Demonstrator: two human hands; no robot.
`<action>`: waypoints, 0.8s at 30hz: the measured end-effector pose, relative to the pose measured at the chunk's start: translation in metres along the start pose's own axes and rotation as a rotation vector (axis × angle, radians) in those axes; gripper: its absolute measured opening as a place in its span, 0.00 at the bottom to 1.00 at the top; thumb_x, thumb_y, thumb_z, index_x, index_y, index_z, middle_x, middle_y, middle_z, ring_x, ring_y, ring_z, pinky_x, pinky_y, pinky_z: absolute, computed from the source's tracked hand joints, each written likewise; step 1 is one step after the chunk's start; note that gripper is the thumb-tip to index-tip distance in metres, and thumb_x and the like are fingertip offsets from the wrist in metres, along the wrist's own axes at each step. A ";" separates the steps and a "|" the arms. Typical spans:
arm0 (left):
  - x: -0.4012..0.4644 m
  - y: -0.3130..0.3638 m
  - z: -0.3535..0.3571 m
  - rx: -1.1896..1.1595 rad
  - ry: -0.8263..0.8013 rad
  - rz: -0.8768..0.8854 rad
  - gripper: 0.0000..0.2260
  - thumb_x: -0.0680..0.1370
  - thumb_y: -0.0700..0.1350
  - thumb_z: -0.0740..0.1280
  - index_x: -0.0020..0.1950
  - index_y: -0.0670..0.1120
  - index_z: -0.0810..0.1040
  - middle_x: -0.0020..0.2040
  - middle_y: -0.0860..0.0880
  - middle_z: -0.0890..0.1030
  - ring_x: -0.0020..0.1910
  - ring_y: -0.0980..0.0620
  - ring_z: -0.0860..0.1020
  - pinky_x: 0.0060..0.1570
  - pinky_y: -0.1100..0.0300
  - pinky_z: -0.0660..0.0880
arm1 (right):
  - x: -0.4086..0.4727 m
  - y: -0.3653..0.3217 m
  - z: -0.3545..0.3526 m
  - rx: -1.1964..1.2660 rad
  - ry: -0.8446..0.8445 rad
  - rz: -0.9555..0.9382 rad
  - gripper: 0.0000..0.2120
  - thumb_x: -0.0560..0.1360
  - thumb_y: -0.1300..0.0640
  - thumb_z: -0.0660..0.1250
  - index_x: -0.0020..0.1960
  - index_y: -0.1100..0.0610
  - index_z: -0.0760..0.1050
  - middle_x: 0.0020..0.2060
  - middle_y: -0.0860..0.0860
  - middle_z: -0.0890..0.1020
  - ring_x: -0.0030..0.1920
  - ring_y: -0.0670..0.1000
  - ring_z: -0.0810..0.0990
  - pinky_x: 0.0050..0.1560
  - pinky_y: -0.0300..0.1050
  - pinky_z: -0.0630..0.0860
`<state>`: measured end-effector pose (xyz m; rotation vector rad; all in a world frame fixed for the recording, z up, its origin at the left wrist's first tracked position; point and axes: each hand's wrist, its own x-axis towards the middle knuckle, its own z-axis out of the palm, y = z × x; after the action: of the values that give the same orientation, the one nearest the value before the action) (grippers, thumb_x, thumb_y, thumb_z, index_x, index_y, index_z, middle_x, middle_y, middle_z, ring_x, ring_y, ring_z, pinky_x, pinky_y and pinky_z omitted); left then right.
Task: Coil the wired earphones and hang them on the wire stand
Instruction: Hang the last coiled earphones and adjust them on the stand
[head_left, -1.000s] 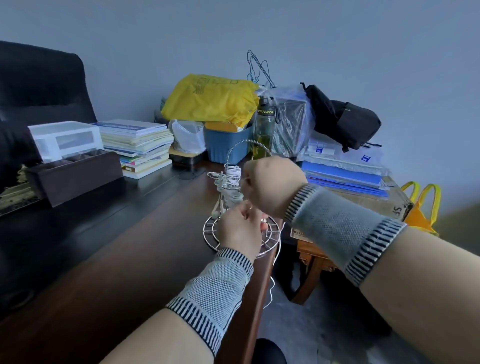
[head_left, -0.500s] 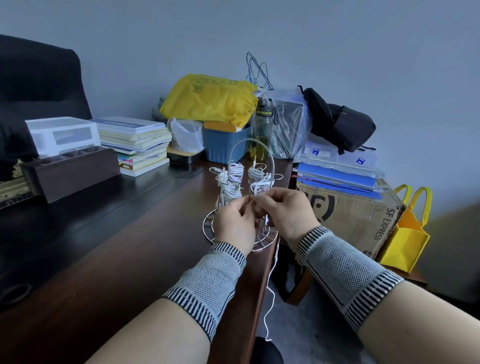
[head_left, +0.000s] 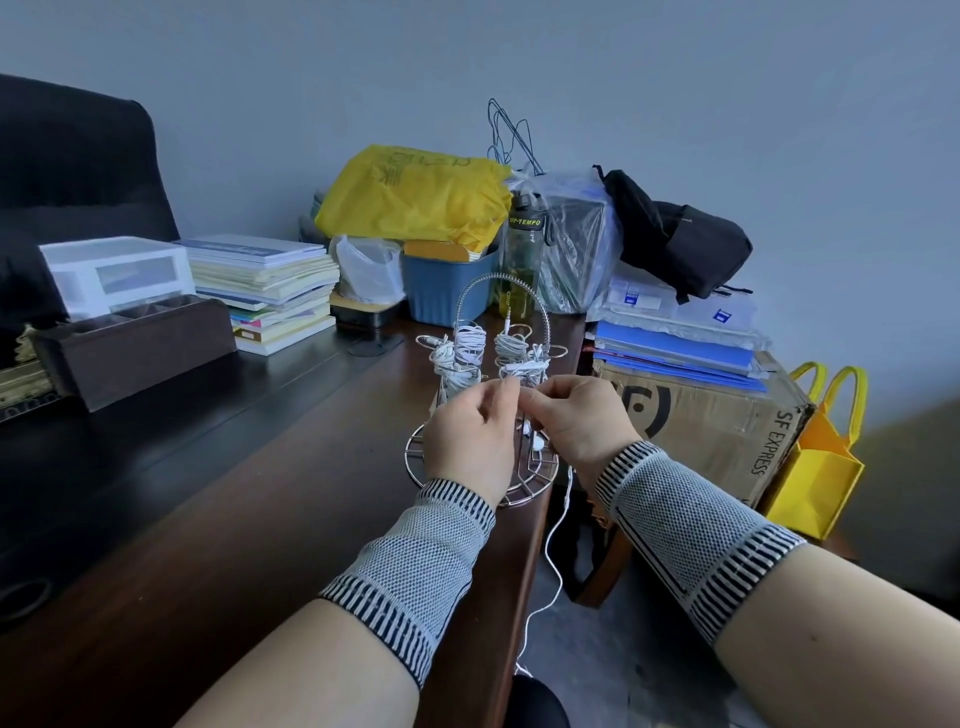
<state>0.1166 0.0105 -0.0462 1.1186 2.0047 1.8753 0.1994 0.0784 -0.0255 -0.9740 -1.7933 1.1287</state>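
Here, both hands meet in front of the silver wire stand (head_left: 480, 457), which sits near the right edge of the dark brown wooden desk (head_left: 260, 519). The left hand (head_left: 470, 441) and the right hand (head_left: 576, 423) each pinch the thin white earphone cable (head_left: 556, 545) between curled fingertips, thumbs nearly touching. From the right hand the cable hangs past the desk edge toward the floor; two white earbuds (head_left: 535, 439) dangle between the hands. Several white coiled earphone bundles (head_left: 467, 345) hang on the stand's upper hooks. Behind stands a blue ribbed plastic bin (head_left: 447, 291); at right, a brown cardboard box (head_left: 717, 421).
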 end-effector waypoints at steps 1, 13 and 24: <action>0.002 -0.001 0.001 0.011 0.015 -0.002 0.15 0.80 0.56 0.62 0.43 0.49 0.83 0.34 0.52 0.81 0.37 0.51 0.80 0.41 0.56 0.79 | 0.000 0.002 -0.001 0.029 -0.002 -0.002 0.13 0.71 0.53 0.74 0.34 0.60 0.78 0.25 0.49 0.75 0.24 0.46 0.68 0.28 0.42 0.68; 0.002 -0.003 0.004 -0.031 0.036 -0.041 0.19 0.79 0.51 0.62 0.30 0.46 0.76 0.31 0.48 0.80 0.23 0.56 0.68 0.28 0.62 0.64 | 0.007 0.007 -0.011 -0.198 0.150 -0.340 0.07 0.73 0.57 0.70 0.50 0.48 0.78 0.28 0.44 0.74 0.29 0.43 0.72 0.36 0.38 0.72; 0.005 -0.004 0.008 -0.062 0.015 -0.054 0.13 0.79 0.52 0.65 0.39 0.49 0.82 0.27 0.53 0.80 0.22 0.59 0.73 0.30 0.62 0.72 | 0.008 0.011 -0.014 -0.413 0.106 -0.429 0.12 0.76 0.57 0.68 0.59 0.50 0.80 0.31 0.37 0.74 0.30 0.35 0.72 0.35 0.23 0.67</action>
<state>0.1161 0.0198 -0.0500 1.0270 1.9503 1.9107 0.2113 0.0939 -0.0297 -0.7995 -2.0619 0.4438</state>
